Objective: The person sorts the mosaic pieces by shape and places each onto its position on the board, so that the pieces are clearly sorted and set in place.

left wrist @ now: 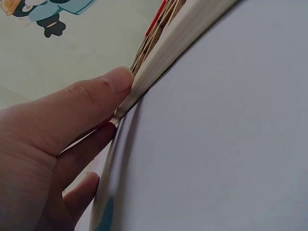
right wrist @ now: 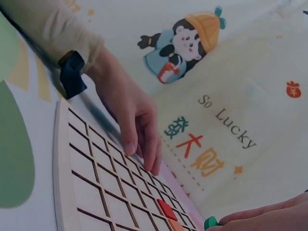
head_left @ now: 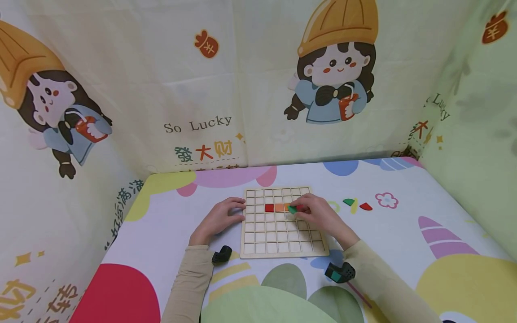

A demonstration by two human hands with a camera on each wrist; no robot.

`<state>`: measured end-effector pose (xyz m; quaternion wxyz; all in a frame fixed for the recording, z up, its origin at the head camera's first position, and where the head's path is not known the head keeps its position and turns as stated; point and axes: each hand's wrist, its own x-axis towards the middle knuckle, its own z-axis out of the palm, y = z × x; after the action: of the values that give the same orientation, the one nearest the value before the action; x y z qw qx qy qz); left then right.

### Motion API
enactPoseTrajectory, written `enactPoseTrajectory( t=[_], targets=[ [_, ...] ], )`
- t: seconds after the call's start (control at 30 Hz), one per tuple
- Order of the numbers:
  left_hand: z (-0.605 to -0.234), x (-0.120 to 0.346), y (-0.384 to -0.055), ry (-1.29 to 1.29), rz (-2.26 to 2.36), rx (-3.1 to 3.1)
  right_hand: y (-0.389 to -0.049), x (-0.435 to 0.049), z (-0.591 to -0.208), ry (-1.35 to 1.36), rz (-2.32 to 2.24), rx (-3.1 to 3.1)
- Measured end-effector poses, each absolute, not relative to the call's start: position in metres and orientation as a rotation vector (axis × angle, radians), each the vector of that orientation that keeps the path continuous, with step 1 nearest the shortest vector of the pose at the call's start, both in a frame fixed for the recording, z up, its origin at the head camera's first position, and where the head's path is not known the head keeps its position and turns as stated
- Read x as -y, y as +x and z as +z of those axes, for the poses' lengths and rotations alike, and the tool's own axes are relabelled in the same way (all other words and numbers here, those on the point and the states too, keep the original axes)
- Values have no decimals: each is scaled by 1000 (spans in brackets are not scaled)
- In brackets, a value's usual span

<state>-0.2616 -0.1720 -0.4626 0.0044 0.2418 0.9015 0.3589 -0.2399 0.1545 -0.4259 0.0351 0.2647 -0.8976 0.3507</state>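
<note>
A square wooden grid board lies on the table. A red square tile and an orange tile sit side by side in one of its rows, with more orange and red showing partly beneath the right fingers. My right hand pinches a small green piece over that row; the piece also shows in the right wrist view, its full outline hidden by the fingers. At the board's left edge, my left hand rests its thumb and fingertips against the frame, as the left wrist view confirms.
Right of the board lie a green piece and a red piece with a curved side. The patterned tablecloth carries printed shapes. A printed cloth wall stands behind the table.
</note>
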Motion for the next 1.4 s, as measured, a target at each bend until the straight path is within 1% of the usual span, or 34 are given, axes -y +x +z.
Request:
enactPoseTrajectory(
  t=[0.2,0.43,0.77,1.4],
  targets=[
    [-462,172,-263,736,1129,-2814,-244,-141,-430,856,1083,2753],
    [-462,172,-262,715,1128,-2810,-247,-126,-433,797,1164,2796],
    [-461,172,-261,714,1117,-2814,-249,-106,-438,757,1167,2844],
    [-462,172,-262,700,1123,-2806,-248,-97,-444,777,1160,2867]
  ],
)
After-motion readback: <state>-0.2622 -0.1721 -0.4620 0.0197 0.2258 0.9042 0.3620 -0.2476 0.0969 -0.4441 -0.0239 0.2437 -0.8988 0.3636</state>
